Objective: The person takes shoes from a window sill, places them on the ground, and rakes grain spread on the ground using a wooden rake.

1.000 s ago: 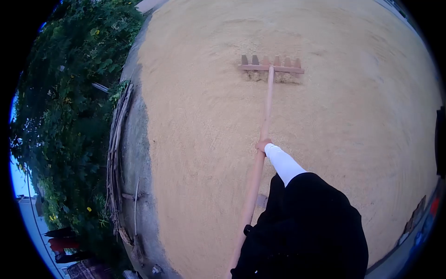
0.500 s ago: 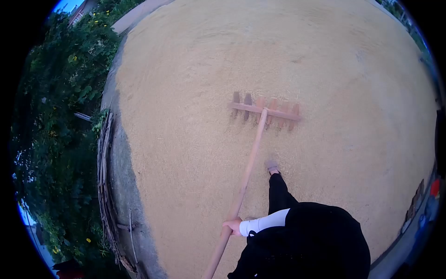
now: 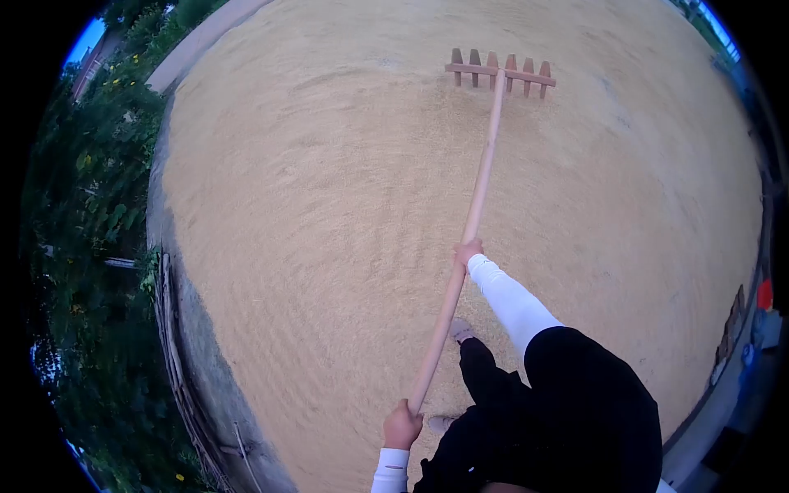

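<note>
A long-handled wooden rake (image 3: 480,185) reaches away from me over a spread layer of tan grain (image 3: 329,205). Its toothed head (image 3: 500,73) rests far out on the grain, with broad wooden teeth on the crossbar. My right hand (image 3: 468,251) is closed around the middle of the handle, arm stretched forward in a white sleeve. Nearer to my body, my left hand (image 3: 403,425) grips the lower end of the handle. The fingers of both hands wrap round the wood.
Thin wooden poles (image 3: 174,353) lie along the concrete edge (image 3: 205,329) on the left, beside dense green plants (image 3: 90,246). My shoe (image 3: 461,330) stands on the grain. A red object (image 3: 764,294) and blue items lie at the right edge.
The rake head has moved farther away over the grain. My right hand has gone forward with the handle, and my left hand has come into view at its lower end.
</note>
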Demonstrator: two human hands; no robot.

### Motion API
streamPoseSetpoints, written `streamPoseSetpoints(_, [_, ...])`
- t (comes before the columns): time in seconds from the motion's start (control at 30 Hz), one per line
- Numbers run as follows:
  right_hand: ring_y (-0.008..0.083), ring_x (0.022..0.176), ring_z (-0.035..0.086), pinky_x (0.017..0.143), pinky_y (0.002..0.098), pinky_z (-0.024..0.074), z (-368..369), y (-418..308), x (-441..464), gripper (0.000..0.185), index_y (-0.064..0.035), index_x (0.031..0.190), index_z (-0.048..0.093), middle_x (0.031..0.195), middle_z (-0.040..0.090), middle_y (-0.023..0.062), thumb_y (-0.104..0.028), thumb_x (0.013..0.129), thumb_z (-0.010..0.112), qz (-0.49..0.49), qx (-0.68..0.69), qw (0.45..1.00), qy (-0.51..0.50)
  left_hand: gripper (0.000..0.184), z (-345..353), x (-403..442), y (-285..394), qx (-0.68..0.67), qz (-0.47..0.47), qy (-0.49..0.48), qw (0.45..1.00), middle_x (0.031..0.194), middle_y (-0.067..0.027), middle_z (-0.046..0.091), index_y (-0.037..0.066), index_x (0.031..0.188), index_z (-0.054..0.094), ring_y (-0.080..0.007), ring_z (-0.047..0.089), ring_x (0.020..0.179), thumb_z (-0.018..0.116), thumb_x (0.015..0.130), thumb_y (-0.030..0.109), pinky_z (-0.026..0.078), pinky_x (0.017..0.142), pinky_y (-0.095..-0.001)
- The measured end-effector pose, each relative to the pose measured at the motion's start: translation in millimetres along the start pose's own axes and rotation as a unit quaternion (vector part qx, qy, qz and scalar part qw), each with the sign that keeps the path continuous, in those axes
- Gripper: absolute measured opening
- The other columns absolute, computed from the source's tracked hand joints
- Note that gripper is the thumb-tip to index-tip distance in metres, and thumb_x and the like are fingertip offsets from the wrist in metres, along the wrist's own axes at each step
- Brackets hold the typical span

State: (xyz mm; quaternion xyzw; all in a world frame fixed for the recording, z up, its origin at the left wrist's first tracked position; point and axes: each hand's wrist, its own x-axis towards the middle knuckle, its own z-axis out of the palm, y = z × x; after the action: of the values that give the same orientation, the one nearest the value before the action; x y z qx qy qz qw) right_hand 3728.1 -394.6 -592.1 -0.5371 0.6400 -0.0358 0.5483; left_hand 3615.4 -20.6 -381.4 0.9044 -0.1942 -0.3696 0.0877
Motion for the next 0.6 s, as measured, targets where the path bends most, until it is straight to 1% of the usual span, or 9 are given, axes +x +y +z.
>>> streamPoseSetpoints(0.1, [0.0326,0.081,0.058,0.069,0.0367,0.0492,-43,-53,-23,0.046,0.0032,0.104,0.033,0.093,0.054,0.0232,-0.008,0.066,0.056,-0.028,-0.114,0.990,0.078,0.033,-13,131,126,-0.029,0.084,0.022,0.996,0.074,-0.0221,0.057,-0.001,0.088,0.045,-0.0368,0.056,0.070,0.060,0.065,0.017,0.044,0.062,-0.0436])
streamPoseSetpoints(0.17, [0.0323,0.082,0.057,0.069,0.0370,0.0497,-73,-76,-4,0.047,0.0025,0.106,0.032,0.095,0.053,0.0235,-0.008,0.067,0.056,-0.029,-0.106,0.992,0.069,0.027,-34,159,192,-0.058,0.118,0.034,0.991,0.076,-0.0235,0.056,-0.002,0.088,0.045,-0.0368,0.056,0.072,0.054,0.066,0.011,0.045,0.065,-0.0429])
streamPoseSetpoints(0.27, [0.0314,0.082,0.058,0.068,0.0377,0.0502,-100,-93,-14,0.046,0.0022,0.106,0.031,0.096,0.052,0.0237,-0.009,0.068,0.056,0.004,-0.197,0.980,-0.012,0.025,-35,140,200,-0.042,0.131,0.031,0.990,0.076,-0.0240,0.056,-0.001,0.087,0.045,-0.0369,0.056,0.072,0.053,0.066,0.011,0.045,0.065,-0.0435])
streamPoseSetpoints(0.33, [0.0334,0.087,0.055,0.070,0.0401,0.0493,-81,-50,-41,0.044,0.0015,0.106,0.029,0.097,0.052,0.0203,-0.009,0.070,0.053,0.070,-0.213,0.975,-0.006,0.024,-16,93,159,-0.022,0.116,0.027,0.993,0.075,-0.0242,0.056,0.000,0.086,0.043,-0.0373,0.056,0.071,0.052,0.066,0.010,0.044,0.064,-0.0443])
streamPoseSetpoints(0.37, [0.0329,0.089,0.055,0.071,0.0393,0.0472,-68,-20,-61,0.041,0.0010,0.104,0.040,0.095,0.054,0.0184,-0.009,0.067,0.056,0.066,-0.207,0.976,0.018,0.024,1,72,124,-0.004,0.106,-0.004,0.994,0.074,-0.0243,0.056,0.000,0.085,0.042,-0.0378,0.056,0.070,0.052,0.066,0.011,0.044,0.063,-0.0450])
streamPoseSetpoints(0.4, [0.0307,0.087,0.055,0.071,0.0373,0.0446,-62,-3,-81,0.035,-0.0017,0.099,0.047,0.094,0.056,0.0160,-0.015,0.068,0.054,0.018,-0.347,0.937,-0.039,0.025,17,47,87,-0.003,0.090,-0.008,0.996,0.072,-0.0237,0.056,0.001,0.085,0.041,-0.0382,0.056,0.068,0.052,0.066,0.011,0.044,0.062,-0.0454])
streamPoseSetpoints(0.47, [0.0263,0.084,0.055,0.071,0.0333,0.0394,-51,31,-123,0.031,-0.0070,0.090,0.062,0.091,0.059,0.0113,-0.026,0.069,0.050,-0.119,-0.605,0.781,-0.102,0.026,31,-22,23,0.016,0.081,-0.005,0.997,0.069,-0.0217,0.056,0.003,0.087,0.040,-0.0377,0.056,0.066,0.053,0.066,0.013,0.044,0.061,-0.0455])
streamPoseSetpoints(0.57, [0.0295,0.082,0.056,0.070,0.0331,0.0420,-48,73,-167,0.031,-0.0069,0.088,0.062,0.091,0.059,0.0120,-0.029,0.070,0.051,-0.113,-0.671,0.671,-0.296,0.027,18,-150,-47,0.012,-0.052,-0.035,0.998,0.069,-0.0208,0.056,0.005,0.087,0.042,-0.0374,0.055,0.067,0.055,0.065,0.015,0.043,0.061,-0.0444])
streamPoseSetpoints(0.6, [0.0305,0.079,0.057,0.067,0.0345,0.0445,-46,85,-183,0.029,-0.0046,0.088,0.060,0.090,0.058,0.0144,-0.024,0.067,0.055,-0.016,-0.563,0.773,-0.293,0.028,9,-191,-73,0.017,-0.080,-0.066,0.994,0.069,-0.0204,0.056,0.005,0.087,0.044,-0.0373,0.055,0.069,0.056,0.064,0.016,0.043,0.062,-0.0436])
